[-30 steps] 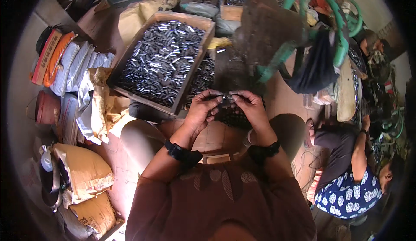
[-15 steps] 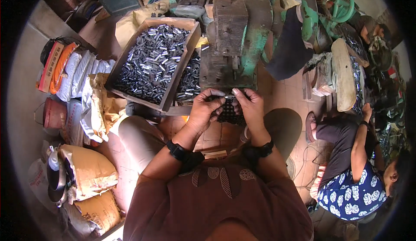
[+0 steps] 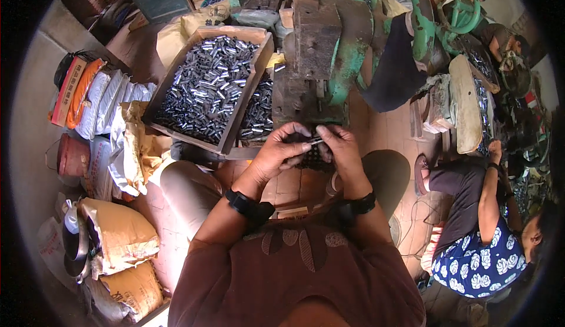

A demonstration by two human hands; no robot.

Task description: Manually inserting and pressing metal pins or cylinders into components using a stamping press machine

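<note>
My left hand (image 3: 281, 152) and my right hand (image 3: 341, 149) meet in front of the machine. A small, slim metal piece (image 3: 316, 141) is pinched between them, tilted with its right end higher. Left thumb and fingers close on one end, right thumb and fingertips on the other; the fingers partly cover it. Just below the hands, between my knees, sits a dark surface with rows of round spots (image 3: 314, 160), mostly hidden. The worn green machine (image 3: 313, 44) stands directly beyond my hands. To the left, a wooden tray (image 3: 231, 128) holds many short shiny metal cylinders.
More metal cylinders (image 3: 257, 112) lie beside the tray, against the machine. Sacks (image 3: 120, 230) and a red bucket (image 3: 74, 153) line the left side. At right, another person (image 3: 479, 256) sits near a wooden board (image 3: 465, 103). A dark cloth (image 3: 391, 68) hangs by the machine.
Both hands have drawn slightly nearer to me, and the metal piece has gone from about level to tilted. The person at right has moved a hand slightly.
</note>
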